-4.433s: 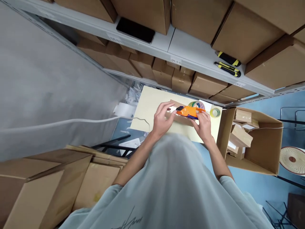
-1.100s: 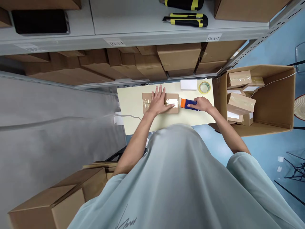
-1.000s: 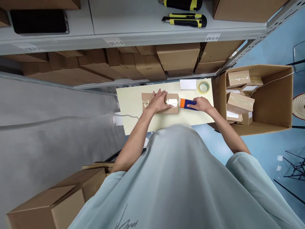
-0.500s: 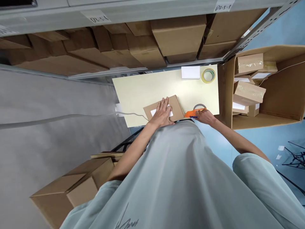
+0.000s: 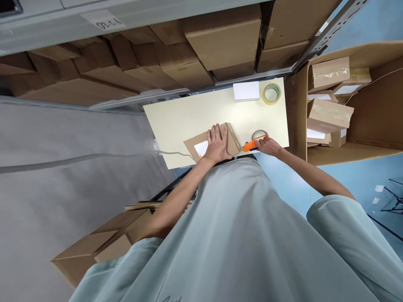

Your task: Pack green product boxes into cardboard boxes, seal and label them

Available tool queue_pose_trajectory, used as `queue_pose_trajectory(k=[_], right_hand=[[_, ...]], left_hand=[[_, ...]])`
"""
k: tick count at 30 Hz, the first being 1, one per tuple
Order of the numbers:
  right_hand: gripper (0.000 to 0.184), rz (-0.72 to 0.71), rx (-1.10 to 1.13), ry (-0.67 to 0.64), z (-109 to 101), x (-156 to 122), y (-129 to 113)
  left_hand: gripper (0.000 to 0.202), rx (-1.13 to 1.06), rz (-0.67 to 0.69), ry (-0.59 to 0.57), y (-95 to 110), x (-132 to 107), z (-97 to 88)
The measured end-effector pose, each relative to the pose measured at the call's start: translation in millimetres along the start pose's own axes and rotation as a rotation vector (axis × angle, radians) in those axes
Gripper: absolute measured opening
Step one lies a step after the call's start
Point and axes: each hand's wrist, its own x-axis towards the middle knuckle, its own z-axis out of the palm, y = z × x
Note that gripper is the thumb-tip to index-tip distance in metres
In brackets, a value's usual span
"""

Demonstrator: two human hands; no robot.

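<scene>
A small brown cardboard box (image 5: 192, 143) lies near the front edge of the pale tabletop, a white label (image 5: 200, 148) on its top. Over the box's right part my left hand (image 5: 217, 147) rests flat with fingers stretched out, pressing its top. My right hand (image 5: 269, 146) is closed around an orange tape dispenser (image 5: 249, 145), whose front end is close to the box's right end. A tape roll (image 5: 260, 134) shows on the dispenser's far side. Whether tape touches the box, I cannot tell.
On the tabletop (image 5: 189, 117) are a white paper stack (image 5: 246, 91) and a yellowish tape roll (image 5: 271, 94). A large open carton (image 5: 374, 126) on the right holds several small boxes. Shelved boxes (image 5: 223, 40) stand behind; a grey cable (image 5: 94, 156) runs left.
My left hand has slid right along the box, uncovering more of the label's left part. The tape dispenser has tilted in my right hand. The whole view has shifted slightly.
</scene>
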Motion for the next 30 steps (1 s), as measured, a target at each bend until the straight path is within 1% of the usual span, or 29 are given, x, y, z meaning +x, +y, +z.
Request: queue_pose_trajectory(k=[3,5,11,14,19,21,23,26,28,30], right_hand=[[0.046,-0.073,-0.020,-0.030,-7.8,10.2,-2.3],[0.047,-0.117,-0.042,-0.052,-13.9,18.8,0.8],[0.049,-0.271,-0.100,-0.060,-32.0,42.7,28.9],[0.050,-0.309,-0.122,-0.061,-37.1,51.0,35.8],[0.047,-0.299,-0.076,-0.056,-40.5,57.2,33.2],[0.044,-0.298,-0.054,-0.063,-42.8,56.9,37.9],[0.043,-0.249,-0.042,-0.067,-46.2,54.6,50.5],[0.045,-0.136,-0.019,-0.050,-52.1,49.0,77.5],[0.043,-0.113,-0.004,-0.042,-56.3,47.4,92.1],[0.040,-0.110,0.004,-0.031,-60.9,50.6,99.5]], left_hand=[[0.158,0.042,0.059,-0.038,-16.2,-2.4,-10.8],[0.157,0.058,0.076,-0.059,-21.3,-3.9,-14.1],[0.157,0.058,0.079,-0.087,-22.3,-6.3,-16.0],[0.155,0.066,0.082,-0.084,-25.2,-5.7,-16.2],[0.154,0.071,0.083,-0.083,-27.0,-4.5,-11.6],[0.151,0.079,0.095,-0.098,-26.3,-7.7,-9.7],[0.147,0.085,0.122,-0.131,-26.2,-13.6,-9.3],[0.145,0.101,0.141,-0.172,-28.1,-21.6,-10.8],[0.146,0.123,0.141,-0.169,-29.7,-23.0,-12.0],[0.145,0.143,0.159,-0.163,-30.4,-21.3,-12.2]])
